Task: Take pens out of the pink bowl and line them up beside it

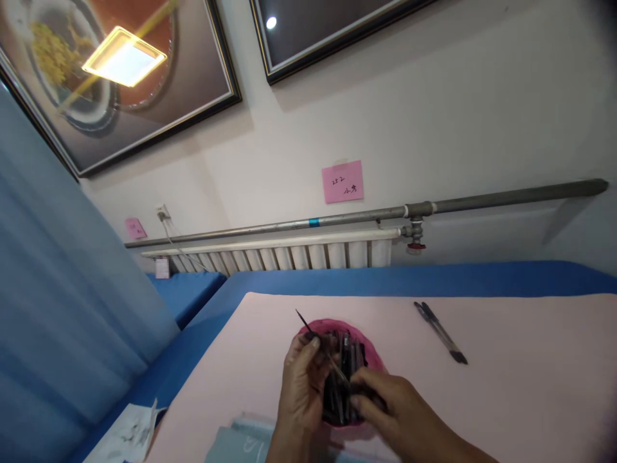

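A round pink-red bowl [371,350] full of dark pen parts sits on the pale pink sheet [506,386]. My left hand [301,386] is at the bowl's left side, its fingers pinched on a thin dark pen refill [313,334] that sticks up and to the left. My right hand [405,405] reaches in from the lower right, with its fingers curled over the dark parts at the bowl's near side. What those fingers grip is hidden.
Two dark pens [441,332] lie side by side on the pink sheet to the right. A blue cloth [385,280] covers the table beneath. A white paper [128,434] lies at the lower left. A radiator [299,254] and pipe [506,198] run along the far wall.
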The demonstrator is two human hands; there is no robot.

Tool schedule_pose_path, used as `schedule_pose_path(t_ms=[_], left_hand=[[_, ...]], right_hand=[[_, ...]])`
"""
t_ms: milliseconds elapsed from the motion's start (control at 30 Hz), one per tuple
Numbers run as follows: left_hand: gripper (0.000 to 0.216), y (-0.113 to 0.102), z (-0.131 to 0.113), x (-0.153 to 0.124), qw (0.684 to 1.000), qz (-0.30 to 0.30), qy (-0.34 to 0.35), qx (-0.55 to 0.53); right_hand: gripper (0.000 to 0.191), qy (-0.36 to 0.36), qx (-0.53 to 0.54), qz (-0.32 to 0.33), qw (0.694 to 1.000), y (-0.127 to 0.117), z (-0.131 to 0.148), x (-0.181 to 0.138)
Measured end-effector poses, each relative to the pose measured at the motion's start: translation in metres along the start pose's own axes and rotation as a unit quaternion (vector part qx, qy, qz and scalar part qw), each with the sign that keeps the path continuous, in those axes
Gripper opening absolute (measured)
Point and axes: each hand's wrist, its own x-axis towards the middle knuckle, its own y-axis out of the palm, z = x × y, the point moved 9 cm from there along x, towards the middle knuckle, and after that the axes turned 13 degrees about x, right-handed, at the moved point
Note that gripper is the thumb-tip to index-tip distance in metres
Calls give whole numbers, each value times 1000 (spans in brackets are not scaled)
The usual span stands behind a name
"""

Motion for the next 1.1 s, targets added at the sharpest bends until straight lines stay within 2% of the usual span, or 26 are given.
schedule_pose_path(t_ms=[67, 133, 233, 367, 533, 667, 733, 833, 1000, 1100], left_hand=[[18, 6, 2, -1, 998, 39, -16, 56], [21, 2, 0, 1, 994, 40, -15, 101], [25, -11, -5, 6, 991, 7, -8, 134], [27, -27, -11, 12, 989, -37, -8, 142], [29, -40, -21, 14, 986, -68, 9, 153], [24, -48, -31, 16, 967, -87, 38, 236], [19, -48, -38, 15, 947, -88, 75, 301], [14, -43, -47, 13, 898, -77, 129, 414], [5, -30, -40, 12, 787, -31, 144, 598], [9, -25, -36, 10, 728, -25, 156, 667]], right_hand=[[8, 7, 36, -15, 999, -4, -3, 1], [8, 21, 75, -28, 997, -7, -7, 3], [8, 47, 163, -33, 985, -8, -15, 5], [11, 80, 283, -45, 955, -11, -24, 7], [13, 125, 333, -97, 930, -21, -26, 6], [13, 145, 361, -116, 914, -25, -19, 1], [14, 144, 370, -116, 910, -26, -16, 0], [14, 144, 374, -126, 907, -29, -17, 0], [15, 154, 375, -152, 901, -32, -25, 2], [14, 146, 381, -148, 901, -32, -25, 3]])
